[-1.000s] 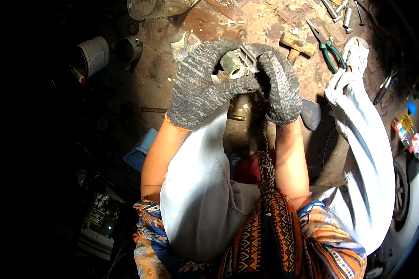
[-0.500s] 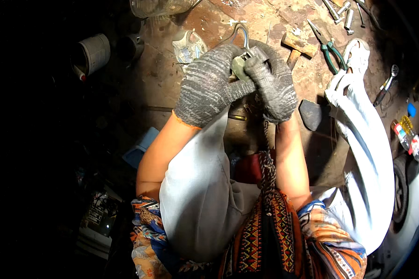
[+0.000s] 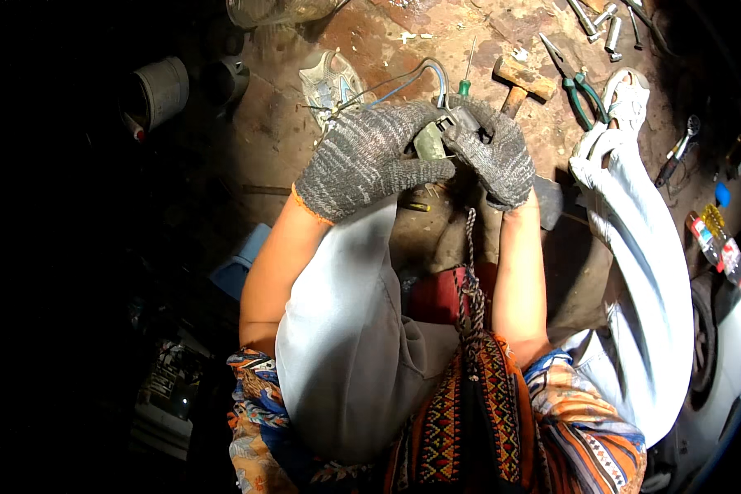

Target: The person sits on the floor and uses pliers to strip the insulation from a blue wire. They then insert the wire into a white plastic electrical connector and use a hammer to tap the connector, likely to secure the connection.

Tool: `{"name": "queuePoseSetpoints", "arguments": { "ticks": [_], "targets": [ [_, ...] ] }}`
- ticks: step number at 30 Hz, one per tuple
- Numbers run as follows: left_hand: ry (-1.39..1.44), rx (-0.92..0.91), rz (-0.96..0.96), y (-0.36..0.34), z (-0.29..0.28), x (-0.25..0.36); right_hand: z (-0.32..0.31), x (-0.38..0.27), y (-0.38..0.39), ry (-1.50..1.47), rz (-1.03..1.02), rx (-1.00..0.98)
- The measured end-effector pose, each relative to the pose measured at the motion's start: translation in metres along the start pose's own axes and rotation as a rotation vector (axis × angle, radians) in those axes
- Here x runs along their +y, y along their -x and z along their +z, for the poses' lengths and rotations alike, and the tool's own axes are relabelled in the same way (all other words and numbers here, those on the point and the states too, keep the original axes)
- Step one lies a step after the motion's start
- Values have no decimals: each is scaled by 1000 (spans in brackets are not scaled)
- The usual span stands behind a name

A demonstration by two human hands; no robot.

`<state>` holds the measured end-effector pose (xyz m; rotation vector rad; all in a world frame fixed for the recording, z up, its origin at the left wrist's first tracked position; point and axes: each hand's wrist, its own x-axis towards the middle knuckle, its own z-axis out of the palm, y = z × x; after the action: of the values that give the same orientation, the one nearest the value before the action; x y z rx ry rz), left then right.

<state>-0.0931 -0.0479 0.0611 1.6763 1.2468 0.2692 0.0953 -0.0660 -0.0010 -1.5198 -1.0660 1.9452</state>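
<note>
In grey knitted work gloves, my two hands meet over the floor, in front of my bent left leg. A small boxy part [image 3: 431, 143], grey and pale green with wires coming out of it, is between them. My left hand [image 3: 362, 156] grips its left side, thumb stretched below it. My right hand [image 3: 502, 156] is closed on its right side. Blue and dark wires [image 3: 436, 72] loop up from the part and bend left over my left shoe [image 3: 329, 82]. Just beyond my right hand shows the green handle of a screwdriver [image 3: 464, 87]; its lower end is hidden.
Right of my hands lie a wooden-handled hammer [image 3: 525, 81], green-handled long-nose pliers [image 3: 583, 95], several metal sockets [image 3: 613, 37] and a ratchet [image 3: 682, 148]. A plastic bottle [image 3: 720, 247] is farther right. At left are a pale bucket [image 3: 163, 89] and a blue container [image 3: 240, 262].
My hands have moved slightly apart and down, with the part tilting between them. More of the wires now shows at the left, and the screwdriver's green handle has come into sight.
</note>
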Motion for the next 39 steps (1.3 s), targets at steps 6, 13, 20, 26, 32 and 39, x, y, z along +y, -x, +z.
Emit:
{"name": "queuePoseSetpoints", "arguments": {
  "ticks": [6,13,20,26,32,39],
  "targets": [
    [168,-76,-222,-7,3,-5,0,4,-4,21,29,53],
    [489,22,-212,1,22,-34,26,7,-5,-273,-173,48],
    [1024,52,-577,-4,4,-11,15,-3,-8,242,-331,-4],
    [157,303,-263,4,15,-26,15,-2,-18,-211,-117,171],
    [-176,168,-169,-4,13,0,44,-7,-21,151,-31,304],
    [0,-47,-148,-8,16,-6,48,-10,-17,-31,-289,483]
  ]
}}
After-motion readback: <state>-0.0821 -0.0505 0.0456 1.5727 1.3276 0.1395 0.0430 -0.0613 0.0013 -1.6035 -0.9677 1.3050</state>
